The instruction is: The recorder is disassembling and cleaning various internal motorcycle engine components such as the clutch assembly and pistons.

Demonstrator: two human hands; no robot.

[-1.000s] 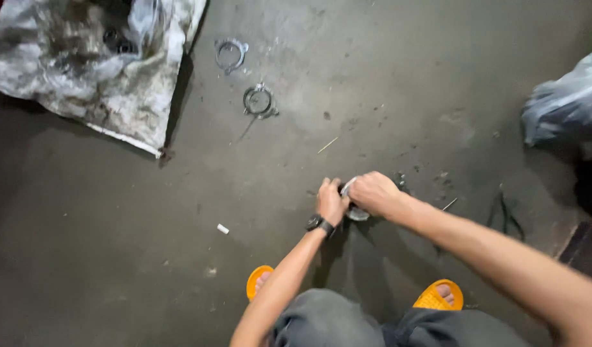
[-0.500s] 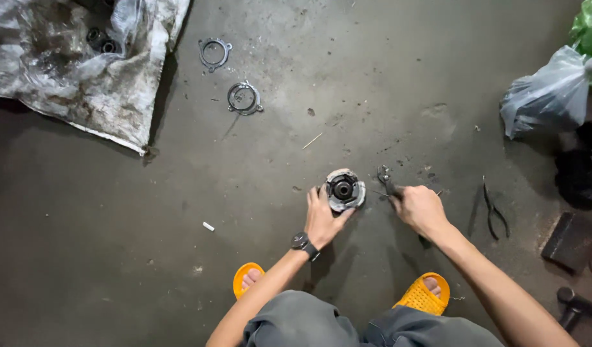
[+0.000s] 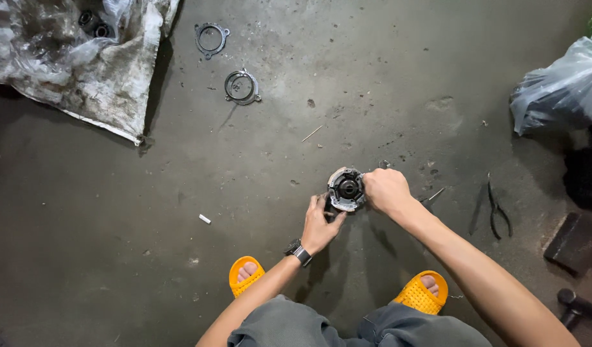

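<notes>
Head view showed the round grey metal hub [image 3: 346,189] on the concrete floor [image 3: 180,212], near centre; left hand [image 3: 321,225] steadied its near edge, fingers loosely curled, while right hand [image 3: 386,191] clenched its right rim.

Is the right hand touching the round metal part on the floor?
Touching. The head view shows the right hand gripping the right edge of the round metal part.

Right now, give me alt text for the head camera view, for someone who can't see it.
Seen from above, a squatting person in orange sandals holds a round metal part on a stained concrete floor, left hand at its lower edge, right hand on its right side. Two metal rings and a dirty sheet lie upper left; pliers and a plastic bag lie right.
</notes>
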